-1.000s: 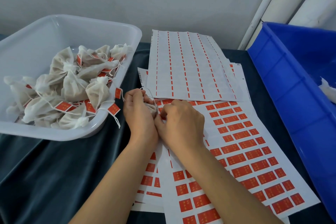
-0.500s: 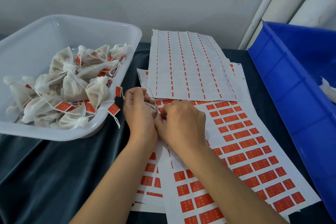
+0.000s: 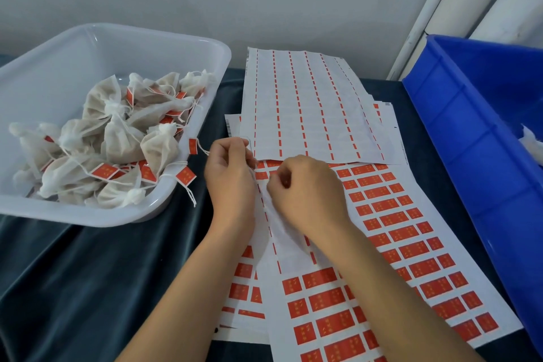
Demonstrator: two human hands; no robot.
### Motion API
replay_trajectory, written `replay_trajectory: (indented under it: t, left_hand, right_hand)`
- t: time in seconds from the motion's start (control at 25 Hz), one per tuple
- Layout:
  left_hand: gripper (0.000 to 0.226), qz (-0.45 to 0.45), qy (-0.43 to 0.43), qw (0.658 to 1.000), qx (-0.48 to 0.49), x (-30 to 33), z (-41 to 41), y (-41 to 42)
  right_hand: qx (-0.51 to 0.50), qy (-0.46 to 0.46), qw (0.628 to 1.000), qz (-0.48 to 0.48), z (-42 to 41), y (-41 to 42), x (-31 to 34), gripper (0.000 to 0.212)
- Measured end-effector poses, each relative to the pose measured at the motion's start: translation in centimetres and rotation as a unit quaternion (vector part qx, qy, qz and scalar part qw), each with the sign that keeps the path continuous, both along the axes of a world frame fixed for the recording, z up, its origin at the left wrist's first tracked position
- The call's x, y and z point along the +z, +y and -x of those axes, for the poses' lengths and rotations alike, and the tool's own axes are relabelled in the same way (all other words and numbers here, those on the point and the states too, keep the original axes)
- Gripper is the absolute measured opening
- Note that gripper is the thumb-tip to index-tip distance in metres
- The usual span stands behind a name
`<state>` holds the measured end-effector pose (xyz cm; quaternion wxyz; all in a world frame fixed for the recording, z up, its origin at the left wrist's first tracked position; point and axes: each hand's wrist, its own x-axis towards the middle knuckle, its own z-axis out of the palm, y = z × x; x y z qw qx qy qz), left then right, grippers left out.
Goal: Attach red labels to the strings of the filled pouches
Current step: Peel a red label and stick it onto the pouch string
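Both hands are being worked together over the label sheet [image 3: 411, 244] at the desk's middle: a thin string [image 3: 252, 169] is being pinched by the curled left hand [image 3: 230, 179], while the curled right hand [image 3: 308, 194] appears to be picking a red label, its grip hidden. Pressing it onto the string is likely called for next. Labelled pouches [image 3: 117, 141] are being kept in the white tub [image 3: 176, 47] at the left edge.

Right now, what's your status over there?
Left hand pinching a string. Right hand curled on the label sheet, what it holds hidden. Labelled pouches fill the white tub. Nothing in the way.
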<state>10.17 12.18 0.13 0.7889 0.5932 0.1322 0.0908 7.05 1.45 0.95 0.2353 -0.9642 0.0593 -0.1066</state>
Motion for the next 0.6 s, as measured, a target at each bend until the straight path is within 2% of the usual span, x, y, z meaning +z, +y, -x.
replay_trajectory:
  t: [0.16,0.28,0.4,0.6]
  left_hand:
    - [0.015,-0.08,-0.017,0.996,-0.028,0.1,0.4,-0.3]
    - [0.014,-0.119,-0.044,0.99,-0.065,0.5,1.0,-0.9]
    - [0.014,-0.141,-0.065,0.982,-0.106,0.7,1.5,-1.4]
    - [0.01,-0.175,-0.072,0.969,-0.161,0.6,2.1,-2.1]
  right_hand:
    - [-0.011,0.036,0.984,-0.174,-0.5,-3.9,1.0,0.016]
    - [-0.046,0.035,0.937,-0.345,-0.2,-6.4,1.5,0.018]
    - [-0.077,0.018,0.912,-0.403,0.2,-7.2,0.8,0.016]
    - [-0.06,-0.027,0.864,-0.498,0.6,-7.4,-0.4,0.014]
